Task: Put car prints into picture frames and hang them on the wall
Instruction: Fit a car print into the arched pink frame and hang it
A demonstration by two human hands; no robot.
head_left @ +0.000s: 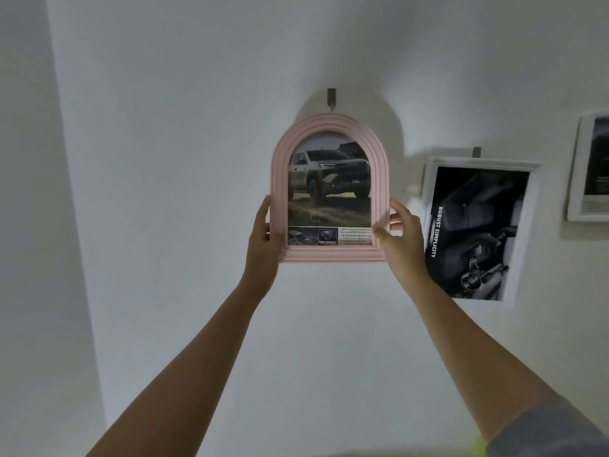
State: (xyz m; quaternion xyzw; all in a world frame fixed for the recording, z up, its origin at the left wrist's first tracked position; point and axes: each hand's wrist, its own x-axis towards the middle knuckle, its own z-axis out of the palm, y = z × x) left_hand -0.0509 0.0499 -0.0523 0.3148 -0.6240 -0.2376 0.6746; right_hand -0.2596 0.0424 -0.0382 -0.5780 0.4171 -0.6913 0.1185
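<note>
Holding pink frame (280, 179) up before the wall, one hand per side: left hand (263, 232) grips the left edge, right hand (397, 240) pinches the lower right edge, thumb on the front. Low grips leave the arch top free, just under the hook (331, 97). Truck print (329, 186) sits inside. Likely lining up the back hanger; whether it has caught is hidden. White frame (524, 232) hangs to the right.

The words "ROBUST SIMPLICITY" are running sideways in white capitals along the left edge of the dark print (478, 232) in the white frame (526, 206), just right of the pink frame (279, 179). Inside the pink frame, the truck print (329, 192) is carrying a block of small lettering at its lower right and a number plate, both too small to read.
</note>
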